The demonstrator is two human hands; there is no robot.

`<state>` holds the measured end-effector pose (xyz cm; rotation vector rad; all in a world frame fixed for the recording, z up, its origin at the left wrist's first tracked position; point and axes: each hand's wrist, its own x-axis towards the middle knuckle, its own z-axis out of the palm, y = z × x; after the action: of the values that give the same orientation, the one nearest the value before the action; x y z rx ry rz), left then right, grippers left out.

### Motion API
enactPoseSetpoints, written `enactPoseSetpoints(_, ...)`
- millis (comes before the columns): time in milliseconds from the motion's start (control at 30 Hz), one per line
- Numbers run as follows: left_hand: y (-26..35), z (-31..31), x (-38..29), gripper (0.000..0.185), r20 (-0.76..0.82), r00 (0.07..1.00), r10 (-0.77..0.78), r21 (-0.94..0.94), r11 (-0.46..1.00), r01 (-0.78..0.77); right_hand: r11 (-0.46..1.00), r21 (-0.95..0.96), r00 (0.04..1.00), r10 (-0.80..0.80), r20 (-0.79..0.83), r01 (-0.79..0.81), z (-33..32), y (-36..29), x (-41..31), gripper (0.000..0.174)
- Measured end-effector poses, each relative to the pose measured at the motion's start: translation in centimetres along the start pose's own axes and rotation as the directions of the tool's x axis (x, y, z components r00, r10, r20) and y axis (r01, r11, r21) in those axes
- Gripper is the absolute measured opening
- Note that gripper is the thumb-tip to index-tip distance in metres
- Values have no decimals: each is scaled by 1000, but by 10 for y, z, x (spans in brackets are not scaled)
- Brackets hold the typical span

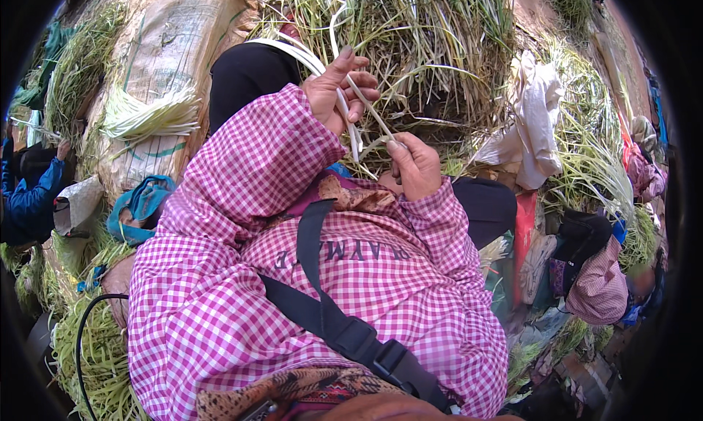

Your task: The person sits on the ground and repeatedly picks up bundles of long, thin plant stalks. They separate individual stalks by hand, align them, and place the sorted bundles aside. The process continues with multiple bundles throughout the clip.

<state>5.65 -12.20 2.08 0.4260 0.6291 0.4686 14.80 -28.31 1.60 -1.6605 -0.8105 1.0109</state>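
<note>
My left hand (pixel 340 91) is raised above my lap, with a few long pale stalks (pixel 303 53) running through its fingers. They look like blanched chives or a similar leafy vegetable. Lower and to the right, my right hand (pixel 414 162) pinches one thin stalk (pixel 369 103) near its end, and that stalk stretches up to the left hand. Cut or bare white ends (pixel 354 143) hang below the left palm. Just beyond both hands lies a large heap of untidy green and straw-coloured stalks (pixel 439 53).
A flattened woven sack (pixel 176 42) at left carries a neat bundle of pale stalks (pixel 151 113). Nearby lies a teal cloth (pixel 140 209). A white sack (pixel 533 118) rests right of the heap. People sit on both sides: a blue sleeve (pixel 41 187) left, a checked garment (pixel 598 289) right.
</note>
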Motion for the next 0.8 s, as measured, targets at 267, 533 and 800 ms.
enactPoseSetpoints(267,59,12,-1,33,206,945,253,445,836,-321,795,-483,917,-222,331,367,-15,-3,68,47)
enactPoseSetpoints(533,85,15,0,15,-92,953,289,-3,957,-291,182,-977,993,22,115,110,8,17,214,66)
enactPoseSetpoints(800,79,3,-9,16,133,916,379,-5,924,-382,5,-876,816,360,452,482,54,123,89,65)
